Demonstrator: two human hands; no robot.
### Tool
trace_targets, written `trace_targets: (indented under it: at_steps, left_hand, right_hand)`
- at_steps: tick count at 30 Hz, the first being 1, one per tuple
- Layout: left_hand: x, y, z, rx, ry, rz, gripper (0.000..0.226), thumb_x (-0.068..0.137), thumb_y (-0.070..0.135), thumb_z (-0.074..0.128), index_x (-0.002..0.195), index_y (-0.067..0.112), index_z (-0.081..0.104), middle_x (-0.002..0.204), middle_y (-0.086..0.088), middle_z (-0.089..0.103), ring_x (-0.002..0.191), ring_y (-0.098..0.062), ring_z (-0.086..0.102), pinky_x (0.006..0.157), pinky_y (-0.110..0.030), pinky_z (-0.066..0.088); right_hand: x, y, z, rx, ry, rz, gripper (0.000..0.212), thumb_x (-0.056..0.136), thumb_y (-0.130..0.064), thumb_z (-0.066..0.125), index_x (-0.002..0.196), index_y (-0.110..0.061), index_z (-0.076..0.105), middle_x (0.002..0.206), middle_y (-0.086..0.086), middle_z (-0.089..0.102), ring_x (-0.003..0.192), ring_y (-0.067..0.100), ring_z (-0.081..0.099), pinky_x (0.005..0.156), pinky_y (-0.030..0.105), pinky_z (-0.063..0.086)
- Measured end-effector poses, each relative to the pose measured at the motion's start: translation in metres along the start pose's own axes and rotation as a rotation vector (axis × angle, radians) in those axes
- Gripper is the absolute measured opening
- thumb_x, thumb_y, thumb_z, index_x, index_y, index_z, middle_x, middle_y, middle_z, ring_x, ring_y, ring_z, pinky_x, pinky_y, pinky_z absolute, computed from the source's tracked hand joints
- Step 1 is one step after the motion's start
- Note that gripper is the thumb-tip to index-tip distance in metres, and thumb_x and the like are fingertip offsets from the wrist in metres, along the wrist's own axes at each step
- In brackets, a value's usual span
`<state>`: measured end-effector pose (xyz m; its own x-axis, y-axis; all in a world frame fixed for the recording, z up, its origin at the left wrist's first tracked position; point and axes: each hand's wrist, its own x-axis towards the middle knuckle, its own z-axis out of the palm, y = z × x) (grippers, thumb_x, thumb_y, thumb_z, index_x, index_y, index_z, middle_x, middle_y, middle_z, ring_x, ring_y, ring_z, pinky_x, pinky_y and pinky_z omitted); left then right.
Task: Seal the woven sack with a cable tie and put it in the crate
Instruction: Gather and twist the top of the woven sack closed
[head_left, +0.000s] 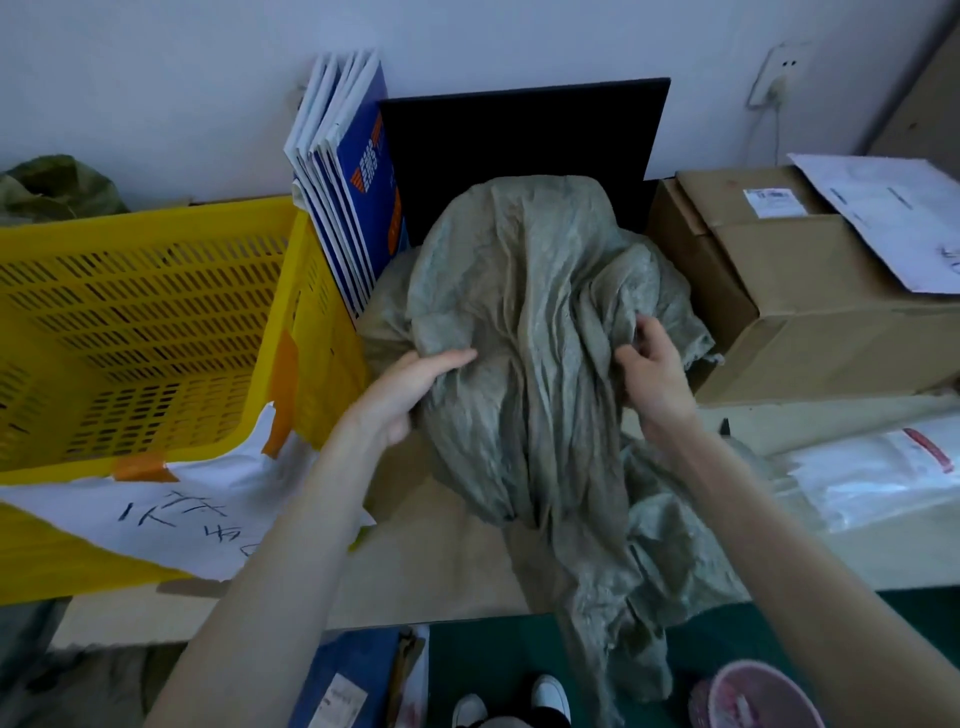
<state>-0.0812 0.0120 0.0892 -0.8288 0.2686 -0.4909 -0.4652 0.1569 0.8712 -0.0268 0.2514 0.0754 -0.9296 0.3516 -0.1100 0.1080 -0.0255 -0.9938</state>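
Note:
A grey-green woven sack (530, 322) lies crumpled in a heap at the middle of the table, its loose end hanging over the front edge. My left hand (415, 389) grips the sack's left side, fingers curled into the cloth. On the right side, my right hand (652, 374) pinches a fold of the sack. The yellow slotted plastic crate (156, 322) stands to the left, with a handwritten paper sheet taped to its front. No cable tie is visible.
Blue-and-white booklets (353, 192) and a black panel (519, 150) lean against the wall behind the sack. Cardboard boxes (810, 291) stand at the right, clear plastic bags (872, 473) in front of them. A pink bin (763, 696) is on the floor.

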Motion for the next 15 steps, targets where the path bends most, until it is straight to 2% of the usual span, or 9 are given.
trace_targets:
  at_steps: [3, 5, 6, 8, 11, 13, 15]
  left_hand:
    - [0.0, 0.03, -0.008, 0.19, -0.053, -0.033, 0.057, 0.081, 0.043, 0.07, 0.132, 0.027, 0.049, 0.115, 0.005, 0.06, 0.104, -0.015, 0.057, 0.094, -0.033, 0.044]
    - [0.0, 0.047, -0.008, 0.275, -0.098, -0.027, 0.057, 0.084, 0.043, 0.068, 0.134, 0.024, 0.048, 0.111, 0.005, 0.062, 0.1, -0.013, 0.059, 0.086, -0.03, 0.047]
    - [0.002, 0.054, -0.008, 0.314, -0.11, -0.019, 0.056, 0.085, 0.043, 0.067, 0.135, 0.024, 0.048, 0.111, 0.004, 0.062, 0.101, -0.012, 0.059, 0.088, -0.031, 0.048]
    - [0.008, 0.069, -0.009, 0.398, -0.13, -0.022, 0.063, 0.084, 0.048, 0.066, 0.138, 0.023, 0.046, 0.123, 0.0, 0.06, 0.11, -0.017, 0.057, 0.1, -0.037, 0.045]
    - [0.013, 0.094, -0.013, 0.521, -0.139, -0.038, 0.09, 0.069, 0.068, 0.068, 0.145, 0.03, 0.037, 0.142, -0.001, 0.048, 0.128, -0.022, 0.047, 0.11, -0.046, 0.036]
    - [0.014, 0.111, -0.016, 0.537, -0.104, -0.027, 0.106, 0.056, 0.074, 0.073, 0.145, 0.035, 0.033, 0.147, 0.0, 0.043, 0.134, -0.023, 0.04, 0.112, -0.048, 0.032]
    - [0.014, 0.129, -0.017, 0.499, -0.122, -0.027, 0.098, 0.06, 0.072, 0.072, 0.142, 0.03, 0.04, 0.141, -0.004, 0.05, 0.128, -0.025, 0.048, 0.108, -0.048, 0.037]
  right_hand:
    - [0.015, -0.023, -0.005, 0.003, -0.024, -0.038, 0.037, 0.096, -0.002, 0.039, 0.125, -0.02, 0.053, 0.119, 0.003, 0.063, 0.109, 0.019, 0.061, 0.096, 0.042, 0.05]
    - [0.024, -0.035, -0.007, -0.023, -0.045, -0.06, 0.037, 0.097, -0.005, 0.04, 0.128, -0.021, 0.052, 0.122, 0.002, 0.062, 0.11, 0.018, 0.061, 0.096, 0.041, 0.05]
    - [0.027, -0.041, -0.006, -0.043, -0.053, -0.073, 0.036, 0.097, -0.007, 0.04, 0.128, -0.021, 0.052, 0.123, 0.002, 0.062, 0.111, 0.018, 0.06, 0.096, 0.041, 0.05]
    - [0.031, -0.053, -0.002, -0.067, -0.067, -0.095, 0.034, 0.098, -0.012, 0.04, 0.126, -0.023, 0.053, 0.12, 0.0, 0.062, 0.109, 0.018, 0.06, 0.092, 0.039, 0.051]
    - [0.035, -0.07, 0.003, 0.019, -0.112, -0.092, 0.027, 0.096, -0.023, 0.049, 0.122, -0.025, 0.056, 0.113, -0.005, 0.065, 0.102, 0.014, 0.064, 0.082, 0.03, 0.051]
    - [0.036, -0.076, 0.005, 0.07, -0.202, -0.046, 0.036, 0.09, -0.032, 0.06, 0.125, -0.026, 0.054, 0.116, -0.004, 0.067, 0.104, 0.015, 0.065, 0.086, 0.034, 0.052]
    - [0.037, -0.08, 0.004, 0.111, -0.299, 0.027, 0.048, 0.086, -0.03, 0.067, 0.13, -0.024, 0.05, 0.119, 0.0, 0.067, 0.105, 0.019, 0.066, 0.084, 0.038, 0.054]
